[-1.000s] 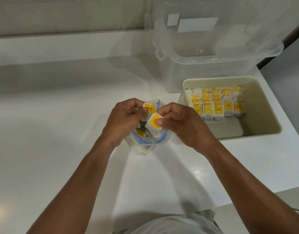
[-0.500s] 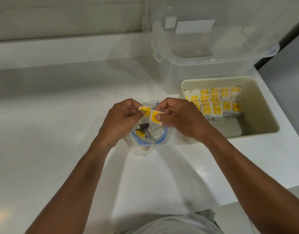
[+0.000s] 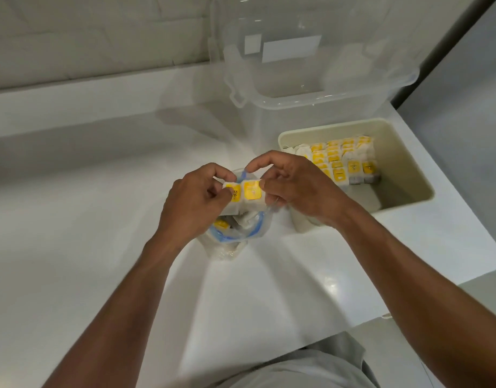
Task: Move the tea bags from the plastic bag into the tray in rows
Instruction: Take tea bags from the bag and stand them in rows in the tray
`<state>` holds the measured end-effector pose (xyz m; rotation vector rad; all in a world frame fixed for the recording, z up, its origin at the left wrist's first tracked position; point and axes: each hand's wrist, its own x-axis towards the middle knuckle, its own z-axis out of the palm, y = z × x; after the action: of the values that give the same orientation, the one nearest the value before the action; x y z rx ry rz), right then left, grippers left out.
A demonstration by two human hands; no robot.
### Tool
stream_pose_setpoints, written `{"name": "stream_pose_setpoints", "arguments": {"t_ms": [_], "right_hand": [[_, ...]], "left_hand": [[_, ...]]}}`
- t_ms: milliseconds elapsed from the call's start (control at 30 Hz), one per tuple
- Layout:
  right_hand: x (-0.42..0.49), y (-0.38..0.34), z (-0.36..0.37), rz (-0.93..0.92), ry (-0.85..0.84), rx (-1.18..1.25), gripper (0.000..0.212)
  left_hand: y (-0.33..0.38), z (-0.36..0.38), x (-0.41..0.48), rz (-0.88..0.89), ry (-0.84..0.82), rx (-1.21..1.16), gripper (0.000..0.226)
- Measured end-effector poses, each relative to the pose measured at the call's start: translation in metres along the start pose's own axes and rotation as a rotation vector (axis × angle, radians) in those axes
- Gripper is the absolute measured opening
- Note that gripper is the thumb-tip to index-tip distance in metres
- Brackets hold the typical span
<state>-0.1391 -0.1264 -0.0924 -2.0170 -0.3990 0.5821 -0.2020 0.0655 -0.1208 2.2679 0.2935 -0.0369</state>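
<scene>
Yellow-tagged tea bags [image 3: 251, 191]: two, touching; left hand [image 3: 191, 204] pinches one; right hand [image 3: 300, 189] other

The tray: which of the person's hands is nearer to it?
Right. The right hand, pinching a tea bag, is by the tray's near-left corner; the left hand, pinching a second tea bag, is farther left, above the plastic bag.

Likely a pantry or kitchen prep corner: a glossy white bench [image 3: 73, 247] against a pale wall, with a clear storage tub [image 3: 311, 79].
</scene>
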Motion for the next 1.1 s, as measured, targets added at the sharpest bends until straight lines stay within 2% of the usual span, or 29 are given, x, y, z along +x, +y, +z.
{"name": "stream_pose_setpoints", "arguments": {"t_ms": [133, 367, 467, 567, 733, 833, 933, 1100], "right_hand": [[-0.010, 0.006, 0.004, 0.010, 0.012, 0.015, 0.028], [-0.007, 0.019, -0.003, -0.033, 0.054, 0.017, 0.008], [-0.004, 0.022, -0.014, -0.078, 0.030, -0.054, 0.020], [-0.003, 0.024, -0.032, -0.091, -0.009, -0.118, 0.029], [-0.005, 0.028, -0.082, -0.125, 0.005, -0.153, 0.012], [-0.004, 0.034, -0.124, -0.135, 0.044, -0.281, 0.010], [0.001, 0.053, -0.163, -0.115, 0.062, -0.529, 0.013], [0.009, 0.097, -0.207, -0.066, -0.050, -0.710, 0.024]], "left_hand": [[0.006, 0.000, -0.004, 0.058, -0.024, 0.023, 0.025], [0.018, 0.003, -0.001, 0.012, 0.008, 0.075, 0.005], [0.027, 0.004, -0.001, -0.004, -0.024, 0.232, 0.007], [0.039, 0.004, 0.000, 0.018, -0.062, 0.136, 0.013], [0.074, 0.011, 0.012, 0.087, -0.083, 0.066, 0.010], [0.100, 0.029, 0.029, 0.136, -0.109, 0.044, 0.010], [0.123, 0.058, 0.050, 0.188, -0.158, 0.054, 0.010], [0.148, 0.116, 0.089, 0.216, -0.208, 0.065, 0.010]]}}
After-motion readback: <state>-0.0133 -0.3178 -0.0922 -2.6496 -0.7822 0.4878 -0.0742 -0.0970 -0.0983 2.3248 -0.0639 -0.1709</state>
